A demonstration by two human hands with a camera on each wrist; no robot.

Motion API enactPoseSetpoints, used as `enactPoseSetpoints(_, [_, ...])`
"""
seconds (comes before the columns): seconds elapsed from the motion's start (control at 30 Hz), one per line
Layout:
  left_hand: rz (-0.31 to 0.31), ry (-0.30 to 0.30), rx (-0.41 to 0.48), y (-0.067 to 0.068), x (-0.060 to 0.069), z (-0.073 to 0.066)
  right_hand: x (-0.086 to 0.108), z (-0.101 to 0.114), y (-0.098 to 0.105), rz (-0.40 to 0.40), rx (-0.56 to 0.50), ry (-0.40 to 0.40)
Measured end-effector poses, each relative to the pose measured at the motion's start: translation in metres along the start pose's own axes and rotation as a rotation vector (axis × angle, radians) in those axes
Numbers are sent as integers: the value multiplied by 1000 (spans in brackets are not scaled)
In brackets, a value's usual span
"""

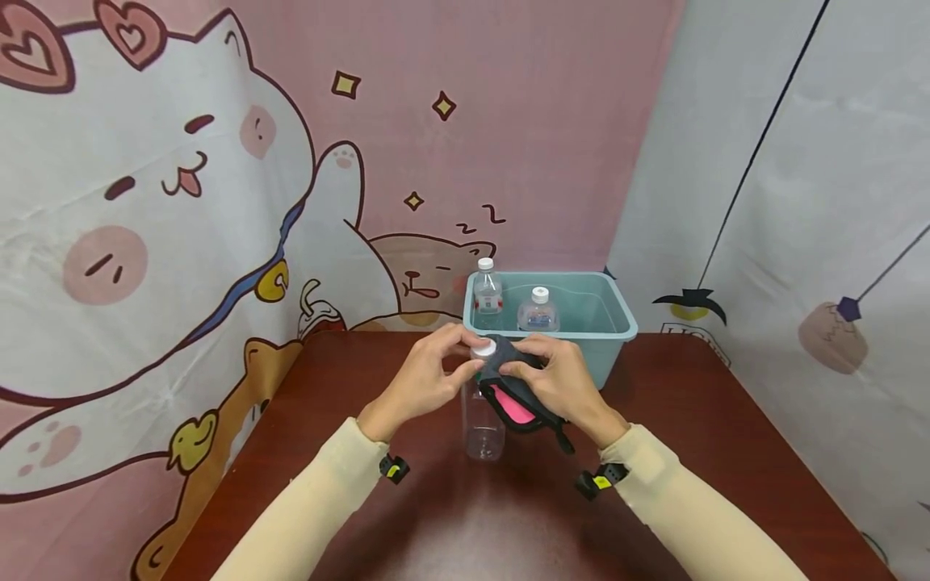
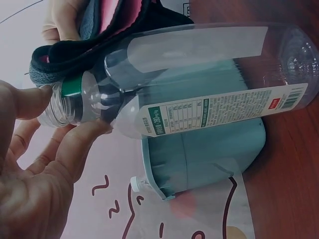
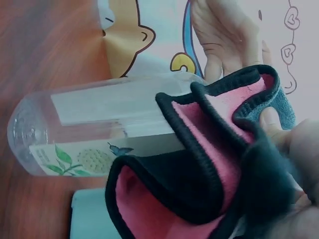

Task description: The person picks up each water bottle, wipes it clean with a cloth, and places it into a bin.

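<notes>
A clear plastic bottle [image 1: 484, 432] with a white cap and a printed label [image 2: 219, 112] stands upright near the middle of the table. My left hand [image 1: 425, 378] pinches it at the cap and neck, thumb on one side and fingers on the other. In my right hand [image 1: 563, 386] is a folded cloth [image 3: 199, 144], dark grey outside and pink inside with black edging. The right fingers and thumb grip it against the bottle's upper part, and loose folds hang down beside the bottle. Cloth hides part of the bottle's neck and shoulder.
Behind the hands stands a light teal plastic bin [image 1: 610, 355] at the table's back edge. Inside it are a clear bottle with a white cap [image 1: 488, 294] and another capped bottle [image 1: 538, 313]. The reddish-brown table [image 1: 349, 452] meets a cartoon-printed wall cloth [image 1: 552, 137].
</notes>
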State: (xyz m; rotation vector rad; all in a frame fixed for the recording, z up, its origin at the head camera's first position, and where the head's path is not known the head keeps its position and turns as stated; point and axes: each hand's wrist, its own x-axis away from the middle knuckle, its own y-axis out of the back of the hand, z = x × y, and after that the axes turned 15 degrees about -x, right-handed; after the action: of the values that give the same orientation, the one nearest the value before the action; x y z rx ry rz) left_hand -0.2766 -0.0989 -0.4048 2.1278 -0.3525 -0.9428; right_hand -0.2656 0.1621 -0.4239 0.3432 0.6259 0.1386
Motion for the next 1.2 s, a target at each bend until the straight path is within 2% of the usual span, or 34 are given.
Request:
enactPoseSetpoints(0.3, [11, 12, -22, 1, -1, 1, 2, -7, 1, 99, 112, 30])
enactPoseSetpoints(0.57, [21, 40, -40, -1, 4, -1, 14, -19, 5, 158, 108, -34])
enactPoseSetpoints(0.83, [34, 55, -22, 1, 1, -2, 27, -42, 4, 254, 146, -73])
enactPoseSetpoints(1.2, [17, 36, -23, 0, 0, -3, 40, -69, -7, 390, 185, -65])
